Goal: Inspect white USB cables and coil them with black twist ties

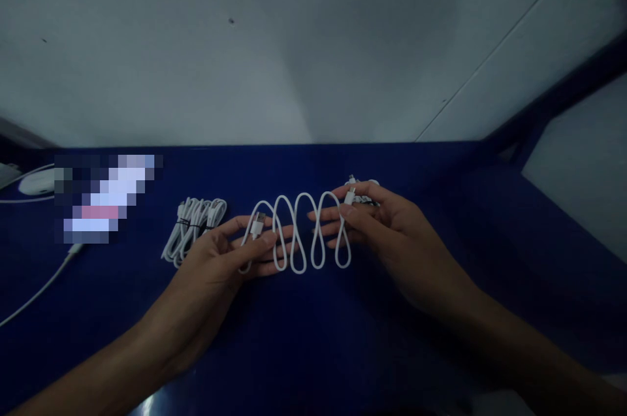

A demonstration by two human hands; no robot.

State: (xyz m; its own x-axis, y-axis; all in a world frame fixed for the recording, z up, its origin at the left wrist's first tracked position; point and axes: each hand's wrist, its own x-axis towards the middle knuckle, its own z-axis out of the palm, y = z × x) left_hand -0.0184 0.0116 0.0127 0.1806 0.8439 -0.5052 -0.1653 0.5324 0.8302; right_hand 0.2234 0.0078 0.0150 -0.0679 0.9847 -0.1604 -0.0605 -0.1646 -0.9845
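Note:
A white USB charging cable stretches in a row of several loops between my two hands above the blue table. My left hand holds its left end, thumb pressing near the USB-A plug. At the other end, my right hand pinches the cable near the smaller plug, which points up. Just beyond my left hand lie bundled white cables with dark ties around them. Behind my right fingers another white cable or plug shows, mostly hidden.
On the left of the blue table lies a blurred-out, bright-screened device with a white cord plugged into its near end. A white rounded object sits beside it. A pale wall rises behind the table.

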